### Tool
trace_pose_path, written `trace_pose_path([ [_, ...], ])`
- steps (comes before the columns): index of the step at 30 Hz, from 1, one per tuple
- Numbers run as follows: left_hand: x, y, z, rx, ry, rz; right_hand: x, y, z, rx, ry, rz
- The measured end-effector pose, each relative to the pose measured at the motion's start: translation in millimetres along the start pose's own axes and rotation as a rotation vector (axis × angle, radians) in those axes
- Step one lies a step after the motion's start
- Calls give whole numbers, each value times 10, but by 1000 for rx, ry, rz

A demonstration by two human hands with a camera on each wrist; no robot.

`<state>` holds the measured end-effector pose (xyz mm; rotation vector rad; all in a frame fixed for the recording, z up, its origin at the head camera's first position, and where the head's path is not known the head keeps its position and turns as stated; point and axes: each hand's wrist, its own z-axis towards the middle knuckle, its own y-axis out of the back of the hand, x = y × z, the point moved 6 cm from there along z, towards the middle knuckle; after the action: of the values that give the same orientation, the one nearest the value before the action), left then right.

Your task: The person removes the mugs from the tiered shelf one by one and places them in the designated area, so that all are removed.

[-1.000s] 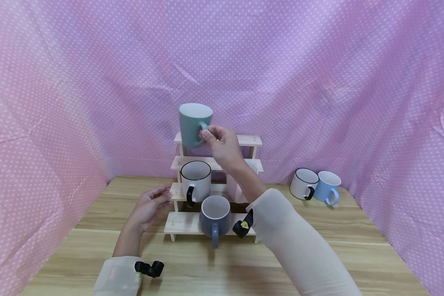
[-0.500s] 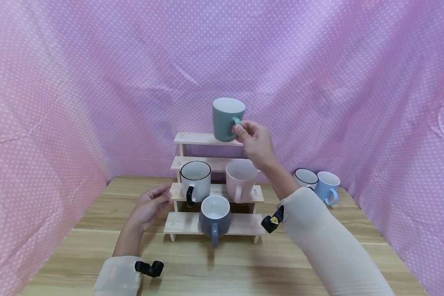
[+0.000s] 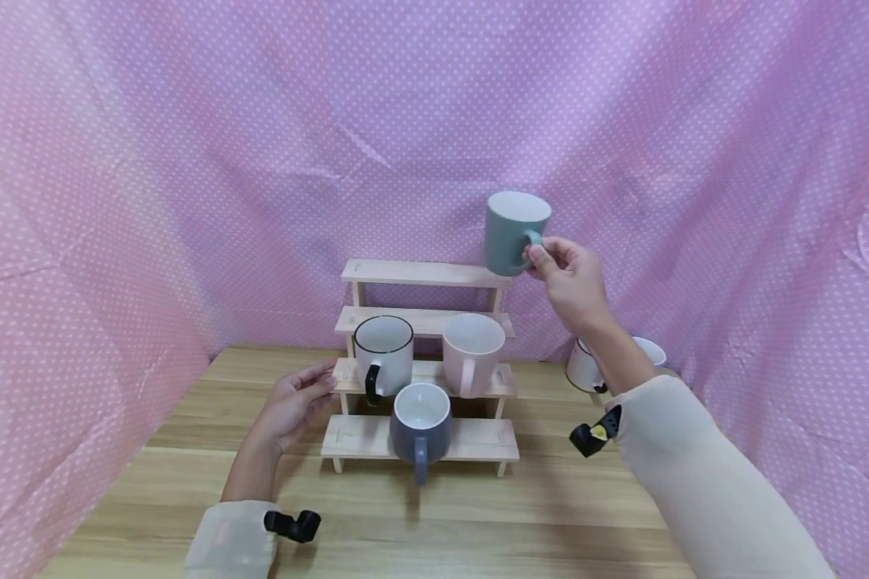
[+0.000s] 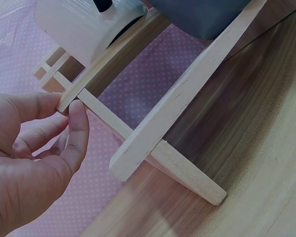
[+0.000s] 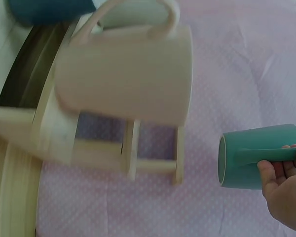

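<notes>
My right hand (image 3: 575,285) pinches the handle of a green mug (image 3: 510,237), holding it upright in the air by the right end of the top shelf. In the right wrist view the same mug (image 5: 246,170) shows its handle between thumb and fingers. My left hand (image 3: 293,406) grips the left end of a tiered wooden shelf (image 3: 478,440); the left wrist view has thumb and finger pinching the end of a board (image 4: 86,89). On the second tier stand a white black-rimmed mug (image 3: 394,362) and a pink mug (image 3: 481,362). A grey mug (image 3: 409,442) sits on the lowest tier.
At the back right of the wooden table (image 3: 152,498) stands another white mug (image 3: 582,370), with a light blue mug beside it of which only the rim (image 3: 650,351) shows past my right forearm. A pink dotted curtain (image 3: 420,121) hangs behind and at both sides.
My right hand has carried the green mug rightward from over the left of the top shelf to its right end, uncovering the pink mug. The left hand has stayed on the shelf.
</notes>
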<state>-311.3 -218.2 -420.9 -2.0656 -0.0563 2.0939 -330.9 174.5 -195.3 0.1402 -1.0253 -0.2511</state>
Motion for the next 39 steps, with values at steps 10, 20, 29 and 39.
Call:
trace_pose_path([
  [10, -2, 7, -23, -7, 7, 10, -222, 350, -70, -47, -1, -56],
  [20, 7, 10, -22, -14, 11, 9, -544, 499, -151, -61, -38, -132],
  [29, 3, -10, -18, -20, 3, 4, -904, 526, -252, -45, -118, -171],
  [39, -9, -9, -11, -17, 9, 5, -1324, 457, -402, -93, -217, -234],
])
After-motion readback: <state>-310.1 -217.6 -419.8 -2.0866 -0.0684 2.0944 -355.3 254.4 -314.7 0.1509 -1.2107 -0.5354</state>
